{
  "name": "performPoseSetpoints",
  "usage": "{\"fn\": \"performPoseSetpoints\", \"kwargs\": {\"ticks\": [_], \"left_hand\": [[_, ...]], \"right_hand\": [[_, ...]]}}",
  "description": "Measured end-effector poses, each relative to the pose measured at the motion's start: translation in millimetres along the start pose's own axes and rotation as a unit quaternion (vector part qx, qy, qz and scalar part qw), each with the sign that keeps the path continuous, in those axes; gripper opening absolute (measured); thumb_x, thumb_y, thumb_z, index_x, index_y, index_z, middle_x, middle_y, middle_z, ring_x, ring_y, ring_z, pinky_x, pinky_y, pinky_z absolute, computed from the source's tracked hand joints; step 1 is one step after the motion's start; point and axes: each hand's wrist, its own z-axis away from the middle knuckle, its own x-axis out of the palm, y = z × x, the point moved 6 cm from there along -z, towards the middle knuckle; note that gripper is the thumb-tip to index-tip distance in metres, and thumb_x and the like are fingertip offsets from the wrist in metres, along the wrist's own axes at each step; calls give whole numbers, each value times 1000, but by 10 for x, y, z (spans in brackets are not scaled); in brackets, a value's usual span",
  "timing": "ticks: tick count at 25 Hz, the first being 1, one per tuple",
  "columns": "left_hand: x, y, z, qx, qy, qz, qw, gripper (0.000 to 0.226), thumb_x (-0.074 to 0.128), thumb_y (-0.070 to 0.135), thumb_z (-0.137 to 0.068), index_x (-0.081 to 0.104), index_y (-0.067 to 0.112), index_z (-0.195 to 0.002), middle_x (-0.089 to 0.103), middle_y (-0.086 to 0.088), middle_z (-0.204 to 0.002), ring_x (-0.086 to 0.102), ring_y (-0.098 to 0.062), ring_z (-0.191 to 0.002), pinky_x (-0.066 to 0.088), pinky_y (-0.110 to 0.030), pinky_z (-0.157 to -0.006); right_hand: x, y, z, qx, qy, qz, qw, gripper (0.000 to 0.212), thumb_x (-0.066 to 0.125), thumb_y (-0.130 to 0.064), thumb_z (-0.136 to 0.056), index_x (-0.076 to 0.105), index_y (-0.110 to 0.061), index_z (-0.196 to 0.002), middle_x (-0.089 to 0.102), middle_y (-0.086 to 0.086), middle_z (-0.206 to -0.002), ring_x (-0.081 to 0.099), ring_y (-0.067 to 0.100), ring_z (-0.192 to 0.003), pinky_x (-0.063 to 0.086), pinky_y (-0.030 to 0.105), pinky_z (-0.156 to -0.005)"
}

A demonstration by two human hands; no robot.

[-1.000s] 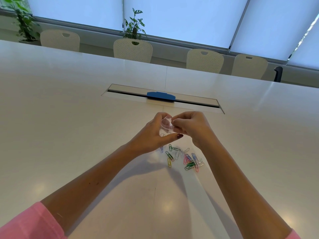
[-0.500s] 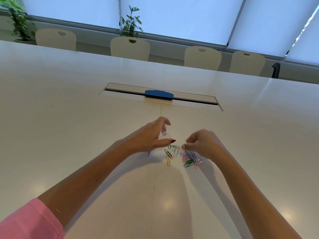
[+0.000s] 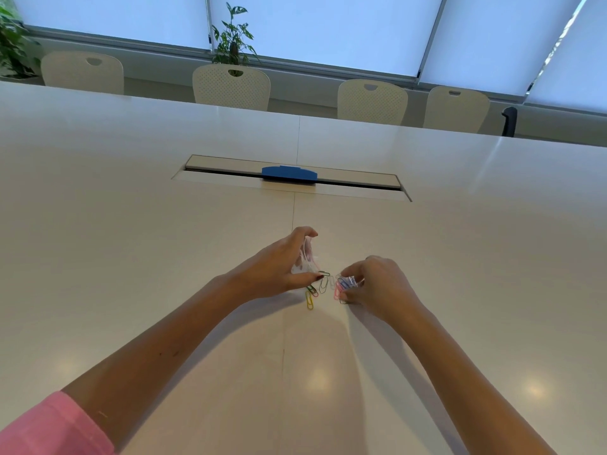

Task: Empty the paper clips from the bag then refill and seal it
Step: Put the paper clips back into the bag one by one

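Two hands work at the table's point(image 3: 164, 257) centre — the left hand point(image 3: 279, 267) at nine o'clock, the right hand point(image 3: 381, 287) at three. One clear bag point(image 3: 307, 261) sits in the left. The paper clips point(image 3: 323, 285) between them overlap too much for an exact count — roughly ten. At twelve o'clock stand four chairs point(image 3: 231, 85) and two plants point(image 3: 233, 34).

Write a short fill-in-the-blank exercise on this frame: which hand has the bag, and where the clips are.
1. The small clear bag is held in the ____ hand.
2. The right hand is gathering paper clips off the ____.
3. The loose clip nearest the camera is ____ in colour.
4. The sleeve on the left arm is ____.

Missing words: left; table; yellow; pink
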Motion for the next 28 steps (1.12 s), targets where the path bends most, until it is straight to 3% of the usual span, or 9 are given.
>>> {"fn": "performPoseSetpoints", "kwargs": {"ticks": [3,7,11,12,16,18,20,24,28], "left_hand": [[-1,-7,11,3,4,1,1000,67,70,39,-82,31,18,-132,54,3,-106,57,-17,-89,49,-25,-76],[22,-38,19,-2,8,16,1000,63,69,37,-83,34,21,-133,50,4,-108,53,-11,-92,48,-22,-78],[8,-27,27,12,8,6,1000,64,67,38,-84,35,22,-138,50,4,-110,50,-10,-94,46,-21,-82],[9,-33,28,7,4,2,1000,67,67,39,-84,33,23,-140,52,3,-114,50,-10,-96,46,-23,-84],[7,-53,35,-21,0,8,1000,80,68,42,-82,23,23,-144,51,-4,-135,49,-13,-116,39,-20,-88],[-1,-51,40,-32,1,14,999,81,68,42,-82,20,25,-144,50,-7,-138,49,-14,-118,40,-18,-87],[-11,-46,44,-37,5,17,999,81,68,42,-82,18,27,-144,50,-8,-139,48,-12,-115,38,-18,-87],[-14,-35,38,-39,9,20,999,80,67,42,-83,17,26,-145,52,-7,-135,51,-10,-106,37,-17,-84],[1,-33,43,-43,2,38,998,78,66,38,-85,17,26,-145,53,-5,-132,51,-6,-102,36,-13,-83]], "right_hand": [[-12,-16,-6,-11,52,-38,998,20,69,-20,-80,75,-19,-98,72,5,-95,60,18,-82,39,24,-65],[-12,7,-36,-9,79,-76,994,13,68,-10,-74,77,-15,-80,73,3,-79,57,16,-68,41,25,-59],[-179,32,-74,0,102,-177,979,14,69,-5,-76,77,-14,-83,71,-3,-73,63,9,-65,46,13,-60],[-227,42,-95,6,100,-221,970,13,70,-5,-75,77,-14,-83,71,-3,-72,65,8,-65,49,11,-62],[-286,6,-214,38,28,-414,909,10,75,-4,-75,76,-10,-81,75,9,-79,71,19,-73,60,26,-71],[-271,-84,-268,40,-23,-448,893,9,74,-2,-75,75,-7,-83,74,11,-82,70,19,-74,60,22,-66],[-258,-180,-312,39,-52,-443,894,9,73,0,-75,75,-6,-82,73,11,-80,69,17,-70,58,19,-62],[-205,-338,-418,44,-47,-348,935,10,76,-5,-72,73,-9,-81,73,11,-82,70,16,-72,58,22,-65],[-208,-414,-490,48,18,-284,957,38,83,-14,-66,59,-8,-94,68,10,-86,71,21,-76,60,35,-74]]}}
